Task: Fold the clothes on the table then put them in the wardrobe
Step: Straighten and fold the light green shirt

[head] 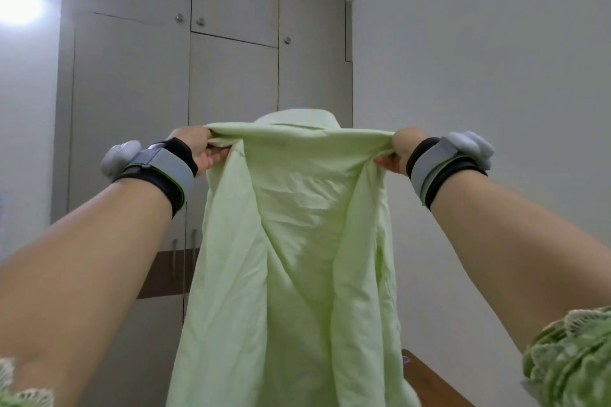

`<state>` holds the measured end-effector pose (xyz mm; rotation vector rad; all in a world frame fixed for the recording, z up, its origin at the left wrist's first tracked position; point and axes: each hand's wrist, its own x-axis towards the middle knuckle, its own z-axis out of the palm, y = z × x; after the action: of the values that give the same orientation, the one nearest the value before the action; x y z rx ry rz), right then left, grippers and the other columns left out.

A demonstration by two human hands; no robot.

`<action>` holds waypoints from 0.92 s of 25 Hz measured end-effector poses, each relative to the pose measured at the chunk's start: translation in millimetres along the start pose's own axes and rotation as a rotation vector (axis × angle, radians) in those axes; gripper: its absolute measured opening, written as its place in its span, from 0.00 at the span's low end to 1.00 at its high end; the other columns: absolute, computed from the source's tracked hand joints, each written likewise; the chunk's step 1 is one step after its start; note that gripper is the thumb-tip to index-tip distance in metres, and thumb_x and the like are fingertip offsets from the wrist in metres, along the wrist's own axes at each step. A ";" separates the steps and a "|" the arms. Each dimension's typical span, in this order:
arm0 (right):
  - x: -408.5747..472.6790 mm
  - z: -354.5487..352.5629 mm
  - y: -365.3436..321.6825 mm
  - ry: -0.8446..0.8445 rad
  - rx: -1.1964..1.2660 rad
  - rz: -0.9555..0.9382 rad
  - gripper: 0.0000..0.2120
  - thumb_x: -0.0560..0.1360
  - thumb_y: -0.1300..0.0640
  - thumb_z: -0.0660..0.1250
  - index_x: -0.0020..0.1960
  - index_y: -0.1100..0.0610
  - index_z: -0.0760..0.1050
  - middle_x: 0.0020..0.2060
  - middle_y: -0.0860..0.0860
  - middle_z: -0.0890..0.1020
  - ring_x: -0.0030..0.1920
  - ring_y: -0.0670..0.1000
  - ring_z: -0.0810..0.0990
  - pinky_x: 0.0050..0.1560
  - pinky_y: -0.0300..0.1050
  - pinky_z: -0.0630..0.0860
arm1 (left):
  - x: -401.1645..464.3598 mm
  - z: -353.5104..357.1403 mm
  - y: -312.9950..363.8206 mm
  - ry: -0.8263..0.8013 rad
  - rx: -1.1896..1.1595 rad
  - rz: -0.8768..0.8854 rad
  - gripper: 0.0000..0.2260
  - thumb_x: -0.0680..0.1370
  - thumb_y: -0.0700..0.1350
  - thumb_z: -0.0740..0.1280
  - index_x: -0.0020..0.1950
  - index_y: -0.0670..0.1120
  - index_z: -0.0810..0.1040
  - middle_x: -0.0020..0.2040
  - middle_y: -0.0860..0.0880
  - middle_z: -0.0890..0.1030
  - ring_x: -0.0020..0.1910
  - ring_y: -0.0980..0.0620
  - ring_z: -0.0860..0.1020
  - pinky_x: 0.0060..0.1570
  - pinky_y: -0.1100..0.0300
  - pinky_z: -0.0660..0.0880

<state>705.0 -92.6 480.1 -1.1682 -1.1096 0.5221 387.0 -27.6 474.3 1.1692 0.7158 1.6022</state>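
A pale green shirt (297,241) hangs in the air in front of me, held up by its shoulders with the collar at the top. My left hand (198,150) grips the left shoulder of the shirt. My right hand (398,152) grips the right shoulder. Both arms are stretched forward and wear wrist bands. The shirt's lower part drops out of the bottom of the view. Behind it stands the grey wardrobe (139,109) with its doors closed.
A corner of the brown wooden table (426,377) shows at the lower right, beside the hanging shirt. A plain white wall (496,59) fills the right side. A bright ceiling light glares at the upper left.
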 end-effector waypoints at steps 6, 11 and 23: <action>0.2 9.6 -14.3 0.069 0.137 -0.128 0.10 0.74 0.71 0.60 0.39 0.58 0.72 0.39 0.54 0.75 0.39 0.50 0.77 0.34 0.36 0.80 | 4.7 -9.8 -0.8 -0.078 0.095 0.206 0.10 0.76 0.32 0.63 0.54 0.41 0.75 0.46 0.44 0.80 0.50 0.46 0.81 0.45 0.58 0.81; -12.1 8.9 -7.3 0.269 -0.749 -0.289 0.11 0.69 0.63 0.62 0.30 0.55 0.66 0.34 0.54 0.75 0.39 0.55 0.74 0.43 0.46 0.72 | 6.3 -16.5 -12.8 0.147 0.717 0.488 0.05 0.66 0.41 0.71 0.37 0.43 0.76 0.39 0.42 0.77 0.40 0.44 0.76 0.45 0.53 0.75; -4.6 -1.6 38.6 -0.050 -0.465 0.009 0.06 0.77 0.58 0.63 0.44 0.60 0.74 0.57 0.60 0.79 0.52 0.56 0.80 0.56 0.51 0.79 | -5.2 -3.3 -14.2 0.375 1.108 0.574 0.07 0.75 0.41 0.61 0.42 0.40 0.77 0.40 0.38 0.73 0.40 0.41 0.69 0.40 0.56 0.63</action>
<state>712.3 -83.2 443.1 -1.5680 -1.3112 0.3058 389.4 -27.4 459.0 1.9973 1.7697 1.9574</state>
